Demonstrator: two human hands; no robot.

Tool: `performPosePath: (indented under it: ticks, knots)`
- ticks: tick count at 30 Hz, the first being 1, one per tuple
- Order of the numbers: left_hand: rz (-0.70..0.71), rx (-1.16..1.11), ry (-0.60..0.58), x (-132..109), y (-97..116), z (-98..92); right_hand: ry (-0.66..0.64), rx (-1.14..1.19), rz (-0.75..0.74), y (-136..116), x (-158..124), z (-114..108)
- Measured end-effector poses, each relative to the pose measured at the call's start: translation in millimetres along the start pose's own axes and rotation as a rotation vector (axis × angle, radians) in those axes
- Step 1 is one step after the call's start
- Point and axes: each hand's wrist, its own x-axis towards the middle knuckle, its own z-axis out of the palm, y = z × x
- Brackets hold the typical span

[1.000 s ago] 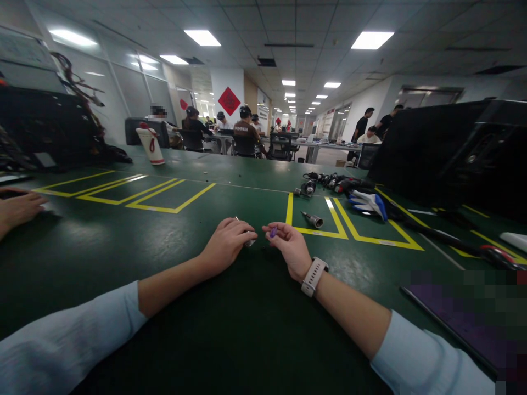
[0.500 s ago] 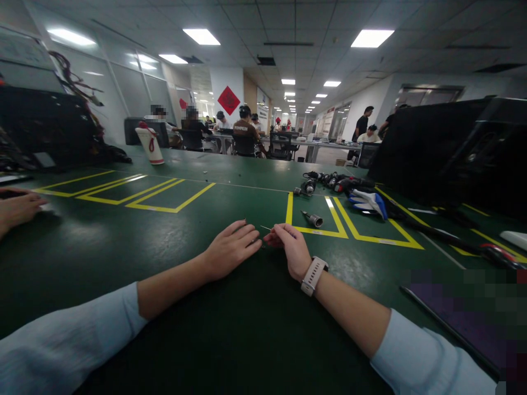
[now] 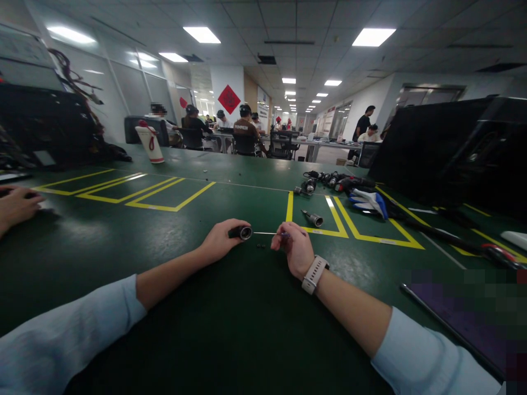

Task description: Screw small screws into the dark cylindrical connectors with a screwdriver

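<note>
My left hand [image 3: 220, 240] is closed around a dark cylindrical part [image 3: 240, 233], whose round metal end faces toward me. Across from it, my right hand [image 3: 295, 247] grips a thin screwdriver [image 3: 265, 233] with a purple handle; the shaft points left and its tip is close to the cylinder's end. Two tiny dark pieces [image 3: 261, 246] lie on the green table just below the shaft. Beyond my right hand, a metal connector [image 3: 314, 219] rests inside a yellow taped outline.
Cables with connectors [image 3: 329, 180] and a blue-white glove [image 3: 368, 203] lie at the back right. A white cup [image 3: 150, 144] stands at the back left. Black monitors flank the green table [image 3: 197, 340]. Another person's hand [image 3: 18, 206] is at the far left. A purple-screened device [image 3: 457, 323] lies right.
My left hand, earlier flat with fingers spread, now holds the dark cylinder upright enough to show its end. The screwdriver shaft now shows longer and level, and two tiny pieces are visible.
</note>
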Motion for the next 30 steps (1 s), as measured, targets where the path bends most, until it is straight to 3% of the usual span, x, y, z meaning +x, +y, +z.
performPosePath:
  ticks: [8, 17, 30]
  knots:
    - [-0.016, -0.064, -0.024, -0.2, 4.1, 0.4, -0.147, -0.106, -0.013, 2.7, -3.0, 4.9]
    - [0.025, -0.104, -0.052, -0.8, 5.2, 0.7, -0.168, -0.148, 0.023, 1.7, -4.3, 5.4]
    - [0.109, 0.025, -0.084, -2.0, 4.0, 1.4, -0.172, -0.074, 0.133, 4.2, -0.5, 2.5]
